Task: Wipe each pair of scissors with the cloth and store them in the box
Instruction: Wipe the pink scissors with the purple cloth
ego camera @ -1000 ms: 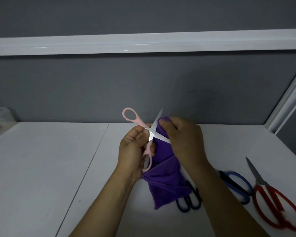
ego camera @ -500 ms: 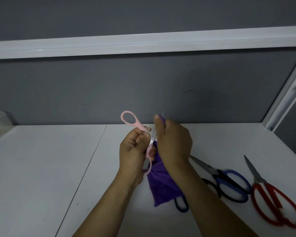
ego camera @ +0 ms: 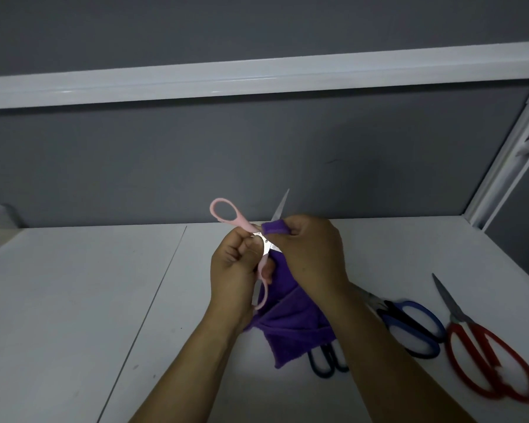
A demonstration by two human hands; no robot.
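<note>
The left hand (ego camera: pixel 239 270) grips the open pink scissors (ego camera: pixel 245 225) above the desk (ego camera: pixel 74 300), one blade pointing up and away. The right hand (ego camera: pixel 309 251) pinches the cloth (ego camera: pixel 293 328) at that blade's base; wiping likely runs tipward.

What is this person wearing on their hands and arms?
Nothing that shows. The left hand and right hand are bare, with no gloves, rings or watch visible. The left forearm and right forearm are bare too; no sleeve reaches into view.
</note>
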